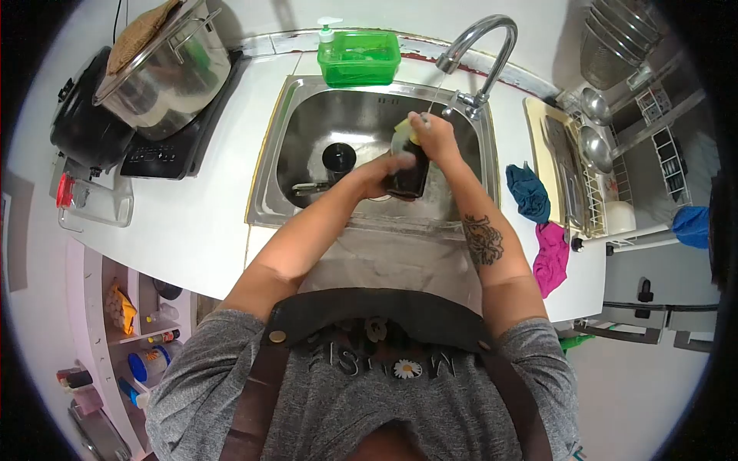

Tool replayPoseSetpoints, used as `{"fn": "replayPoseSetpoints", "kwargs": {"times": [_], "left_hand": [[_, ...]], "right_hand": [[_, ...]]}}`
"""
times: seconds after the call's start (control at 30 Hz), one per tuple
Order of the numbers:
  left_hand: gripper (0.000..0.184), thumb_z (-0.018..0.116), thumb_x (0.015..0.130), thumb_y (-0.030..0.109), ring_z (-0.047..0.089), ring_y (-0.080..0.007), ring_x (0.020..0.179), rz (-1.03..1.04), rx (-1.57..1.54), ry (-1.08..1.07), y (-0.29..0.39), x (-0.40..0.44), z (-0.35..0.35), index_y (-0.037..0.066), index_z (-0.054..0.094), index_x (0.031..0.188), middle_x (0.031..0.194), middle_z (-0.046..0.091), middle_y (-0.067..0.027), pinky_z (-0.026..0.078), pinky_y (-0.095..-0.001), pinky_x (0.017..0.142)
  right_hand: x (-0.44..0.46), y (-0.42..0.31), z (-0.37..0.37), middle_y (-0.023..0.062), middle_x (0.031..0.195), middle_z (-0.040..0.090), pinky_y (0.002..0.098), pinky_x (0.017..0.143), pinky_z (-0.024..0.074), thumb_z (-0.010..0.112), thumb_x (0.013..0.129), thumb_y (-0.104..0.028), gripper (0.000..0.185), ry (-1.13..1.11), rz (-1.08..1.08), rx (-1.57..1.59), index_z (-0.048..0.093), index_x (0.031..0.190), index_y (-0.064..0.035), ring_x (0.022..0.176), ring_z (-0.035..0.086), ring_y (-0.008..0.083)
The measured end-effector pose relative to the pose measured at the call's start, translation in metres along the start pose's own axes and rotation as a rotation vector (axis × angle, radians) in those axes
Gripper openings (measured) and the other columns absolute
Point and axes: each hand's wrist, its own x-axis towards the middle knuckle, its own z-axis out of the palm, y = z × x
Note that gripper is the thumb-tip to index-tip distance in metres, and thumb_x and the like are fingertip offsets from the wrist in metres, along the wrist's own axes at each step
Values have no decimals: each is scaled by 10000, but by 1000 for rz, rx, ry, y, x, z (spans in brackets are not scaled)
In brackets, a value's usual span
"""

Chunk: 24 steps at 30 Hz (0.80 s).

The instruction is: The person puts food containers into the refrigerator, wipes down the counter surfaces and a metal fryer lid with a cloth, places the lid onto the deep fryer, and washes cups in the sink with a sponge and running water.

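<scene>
Over the stainless steel sink (265, 184), my left hand (378, 174) is closed around a dark, see-through container (409, 178), tilted and with a paler end towards the tap. My right hand (435, 138) is closed at the upper end of the container, with a yellow sponge (403, 127) showing beside its fingers. Part of the sponge is hidden by the hand, and the left fingers are a little blurred. A black cup (338, 158) stands in the basin left of my hands. Near it lies a metal utensil (309, 187).
A chrome tap (507, 54) arches over the sink's back right, with a thin stream below. Behind the sink sits a green tray (361, 60) with a pump bottle. A large pot (165, 77) is at left; cloths (528, 194) and a dish rack (588, 173) are at right.
</scene>
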Motion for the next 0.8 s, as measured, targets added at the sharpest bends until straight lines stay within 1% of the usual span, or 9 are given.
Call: {"fn": "replayPoseSetpoints", "kwargs": {"times": [0.07, 0.13, 0.27, 0.3, 0.43, 0.6, 0.67, 0.77, 0.8], "left_hand": [[538, 646, 728, 297, 553, -231, 928, 215, 460, 83, 0, 0, 7, 83, 424, 1169, 1039, 553, -96, 453, -369, 808], [615, 683, 663, 257, 536, -183, 931, 301, 605, 91, -3, 2, 5, 67, 409, 1179, 1047, 543, -91, 424, -287, 818], [884, 771, 531, 259, 515, -248, 1022, 452, 1307, 343, -8, -5, 17, 59, 324, 1266, 1169, 490, -146, 406, -323, 874], [911, 776, 517, 258, 508, -274, 1033, 541, 1376, 310, -7, -5, 16, 73, 311, 1279, 1175, 483, -147, 404, -334, 881], [952, 783, 478, 264, 495, -309, 1046, 544, 1711, 231, -12, -4, 19, 107, 304, 1286, 1180, 472, -130, 404, -348, 884], [863, 765, 517, 249, 504, -302, 1032, 650, 1698, 264, -13, 3, -6, 104, 338, 1253, 1148, 485, -131, 415, -349, 852], [817, 758, 537, 242, 514, -302, 1016, 725, 1582, 301, -13, 5, -9, 99, 356, 1234, 1122, 502, -134, 419, -355, 840], [644, 710, 615, 245, 537, -277, 991, 584, 1475, 457, -8, 8, -6, 103, 418, 1171, 1075, 538, -122, 436, -362, 812], [574, 656, 685, 300, 543, -253, 986, 384, 1023, 355, -2, 8, -4, 99, 429, 1173, 1099, 529, -110, 452, -363, 810]], "right_hand": [[1, 1, -5, 150, 603, 569, 384, 592, 424, 460, 830, -469, 514, -43, 0, -42, 603, 773, 21, 582, 544, 307], [1, -3, -15, 112, 594, 572, 372, 587, 427, 443, 835, -508, 574, -476, 273, -117, 619, 822, 38, 595, 555, 247], [-18, -29, -35, 191, 997, 559, 320, 811, 410, 420, 811, -594, 697, -917, 192, -127, 521, 1065, 47, 890, 539, 222], [-22, -10, -28, 129, 1121, 489, 304, 839, 387, 544, 761, -567, 734, -943, 458, 258, 397, 1217, -12, 977, 486, 201], [-33, -1, -26, 108, 1102, 486, 284, 808, 376, 749, 630, -430, 814, -1115, 729, 373, 380, 1208, 10, 982, 453, 183], [-40, 38, 20, 93, 1044, 525, 294, 634, 420, 768, 604, -350, 695, -770, 416, 484, 464, 1112, 14, 864, 512, 186], [-37, -8, -2, 62, 905, 563, 275, 661, 409, 696, 710, -232, 320, -609, 491, 278, 573, 910, -14, 791, 515, 129], [-24, 21, 17, 95, 904, 588, 334, 624, 440, 697, 703, -265, 308, -188, 373, 311, 598, 882, -36, 768, 544, 246], [-26, 27, 18, 95, 904, 588, 334, 624, 440, 697, 703, -265, 308, -188, 374, 309, 598, 882, -36, 768, 544, 246]]}}
